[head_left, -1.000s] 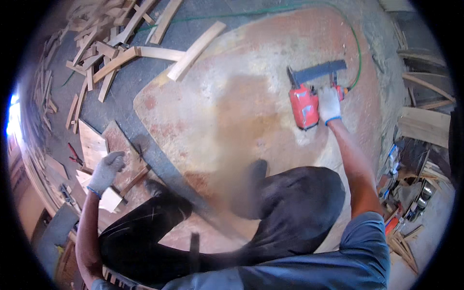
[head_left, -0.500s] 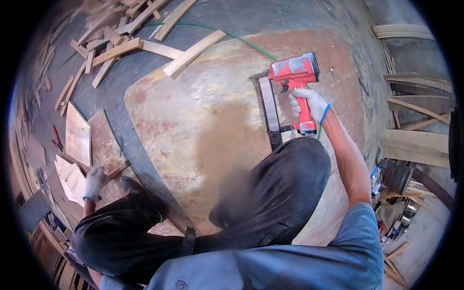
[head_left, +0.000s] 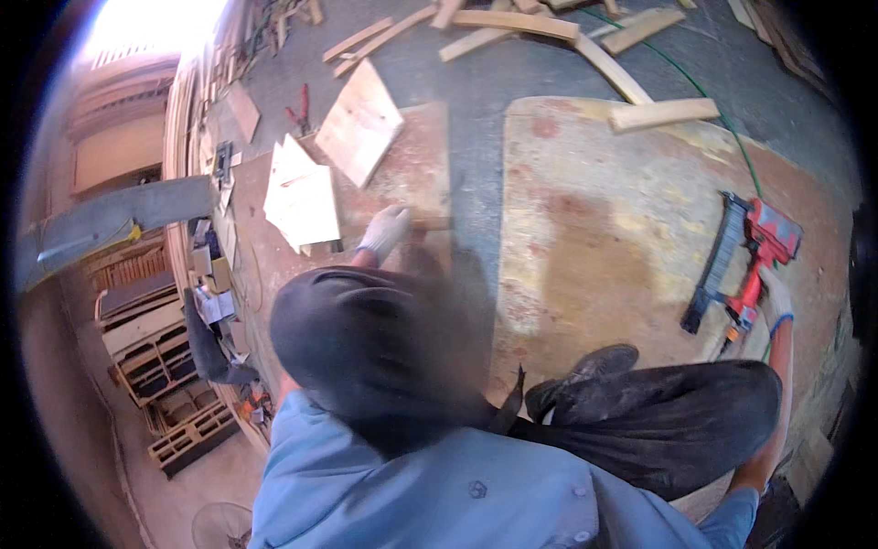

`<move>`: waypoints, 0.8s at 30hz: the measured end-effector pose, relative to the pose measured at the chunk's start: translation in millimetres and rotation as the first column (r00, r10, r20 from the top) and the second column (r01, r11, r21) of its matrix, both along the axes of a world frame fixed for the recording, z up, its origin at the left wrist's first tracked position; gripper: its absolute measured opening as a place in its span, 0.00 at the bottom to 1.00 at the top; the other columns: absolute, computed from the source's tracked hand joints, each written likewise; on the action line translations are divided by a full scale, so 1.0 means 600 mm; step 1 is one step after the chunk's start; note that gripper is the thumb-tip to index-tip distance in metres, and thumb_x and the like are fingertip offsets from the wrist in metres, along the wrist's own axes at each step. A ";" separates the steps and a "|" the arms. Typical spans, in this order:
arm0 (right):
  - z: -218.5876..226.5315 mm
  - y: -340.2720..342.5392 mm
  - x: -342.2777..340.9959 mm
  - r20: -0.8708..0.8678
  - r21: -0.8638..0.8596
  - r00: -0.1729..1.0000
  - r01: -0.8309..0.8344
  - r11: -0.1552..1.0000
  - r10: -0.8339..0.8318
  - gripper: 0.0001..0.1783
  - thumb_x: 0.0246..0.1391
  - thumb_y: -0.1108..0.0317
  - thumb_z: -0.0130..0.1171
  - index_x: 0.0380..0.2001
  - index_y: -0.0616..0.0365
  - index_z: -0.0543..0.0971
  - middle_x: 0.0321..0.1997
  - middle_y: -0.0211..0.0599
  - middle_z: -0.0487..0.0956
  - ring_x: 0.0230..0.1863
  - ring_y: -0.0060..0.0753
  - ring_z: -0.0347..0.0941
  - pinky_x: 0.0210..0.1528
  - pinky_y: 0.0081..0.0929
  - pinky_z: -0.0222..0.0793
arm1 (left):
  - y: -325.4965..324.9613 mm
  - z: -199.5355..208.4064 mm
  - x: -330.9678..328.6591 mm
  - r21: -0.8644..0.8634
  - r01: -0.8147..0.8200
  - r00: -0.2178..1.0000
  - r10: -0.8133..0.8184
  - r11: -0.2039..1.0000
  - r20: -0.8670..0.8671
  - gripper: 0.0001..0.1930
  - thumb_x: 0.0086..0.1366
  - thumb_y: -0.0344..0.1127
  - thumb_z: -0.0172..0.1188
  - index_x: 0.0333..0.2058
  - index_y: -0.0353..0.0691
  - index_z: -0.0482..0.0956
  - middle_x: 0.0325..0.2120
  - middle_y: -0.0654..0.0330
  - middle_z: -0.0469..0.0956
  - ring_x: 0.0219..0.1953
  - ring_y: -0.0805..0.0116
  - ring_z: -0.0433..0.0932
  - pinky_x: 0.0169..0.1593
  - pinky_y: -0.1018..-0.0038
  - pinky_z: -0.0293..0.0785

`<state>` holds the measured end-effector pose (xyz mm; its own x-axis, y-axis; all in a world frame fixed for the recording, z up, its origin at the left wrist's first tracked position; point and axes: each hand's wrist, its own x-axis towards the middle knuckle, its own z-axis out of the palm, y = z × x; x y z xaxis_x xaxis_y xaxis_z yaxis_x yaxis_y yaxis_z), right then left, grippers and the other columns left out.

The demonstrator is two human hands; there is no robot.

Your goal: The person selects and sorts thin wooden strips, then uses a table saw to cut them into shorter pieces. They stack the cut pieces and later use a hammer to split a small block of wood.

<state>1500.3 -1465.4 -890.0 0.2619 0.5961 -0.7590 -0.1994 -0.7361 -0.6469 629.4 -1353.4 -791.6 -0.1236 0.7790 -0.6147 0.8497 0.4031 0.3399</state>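
Note:
My right hand (head_left: pixel 777 293), in a white glove with a blue cuff, is closed round the handle of a red and grey nail gun (head_left: pixel 775 231). The gun's long dark magazine (head_left: pixel 716 261) slants down over the worn board on the right. At the left, my gloved left hand (head_left: pixel 386 231) is closed at the end of a short wooden strip (head_left: pixel 432 223); its fingertips are partly hidden. Beside that hand lie pale angular plywood pieces (head_left: pixel 306 203), with another plywood piece (head_left: pixel 361 123) farther away.
A large stained board (head_left: pixel 567 174) lies before me, with a smaller board (head_left: pixel 425 137) to its left. Loose wood strips (head_left: pixel 512 23) are scattered at the far side. A green hose (head_left: pixel 732 119) runs to the gun. Red-handled pliers (head_left: pixel 300 108) and wooden frames (head_left: pixel 174 375) are at the left.
My view has swung left, bringing the left-hand wall and frames in. The nail gun has tilted and sits lower in view, still in my right hand. My left hand stays by the strip.

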 end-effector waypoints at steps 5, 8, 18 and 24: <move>0.021 0.003 0.080 0.502 -0.465 0.642 -0.364 0.807 0.579 0.17 0.65 0.51 0.61 0.37 0.55 0.83 0.25 0.30 0.79 0.22 0.26 0.74 0.26 0.33 0.68 | 0.060 -0.107 -0.132 0.258 -0.264 0.955 0.289 0.929 -0.062 0.28 0.71 0.53 0.52 0.55 0.37 0.84 0.54 0.39 0.82 0.59 0.41 0.80 0.62 0.57 0.73; 0.102 0.084 -0.038 0.562 -0.510 0.489 -0.429 0.745 0.667 0.20 0.63 0.51 0.62 0.35 0.60 0.82 0.23 0.33 0.77 0.21 0.24 0.72 0.25 0.32 0.68 | 0.078 -0.096 -0.185 0.371 -0.282 0.847 0.412 0.885 -0.337 0.29 0.69 0.52 0.52 0.59 0.38 0.81 0.57 0.40 0.81 0.62 0.42 0.79 0.65 0.56 0.72; 0.216 0.319 -0.737 0.514 -0.152 -0.184 -0.981 -0.122 0.838 0.20 0.59 0.51 0.58 0.38 0.58 0.82 0.38 0.55 0.83 0.46 0.61 0.80 0.49 0.57 0.74 | 0.127 -0.181 -0.312 -0.165 -0.924 0.161 0.740 0.346 0.653 0.19 0.75 0.45 0.59 0.53 0.34 0.80 0.44 0.54 0.82 0.41 0.59 0.82 0.42 0.60 0.79; 0.123 0.287 -1.141 0.637 -0.219 -0.306 -0.952 -0.215 0.707 0.17 0.57 0.53 0.64 0.34 0.58 0.85 0.37 0.49 0.86 0.43 0.52 0.85 0.46 0.49 0.79 | 0.116 -0.080 -0.090 -0.565 -0.542 0.177 0.742 0.622 0.647 0.22 0.78 0.49 0.54 0.55 0.34 0.78 0.50 0.48 0.82 0.50 0.50 0.82 0.56 0.54 0.78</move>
<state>815.5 -1293.0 -816.1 -0.6340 0.5683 -0.5245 0.7732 0.4529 -0.4439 575.7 -1283.7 -839.3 0.0603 0.5468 -0.8351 -0.3469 0.7960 0.4961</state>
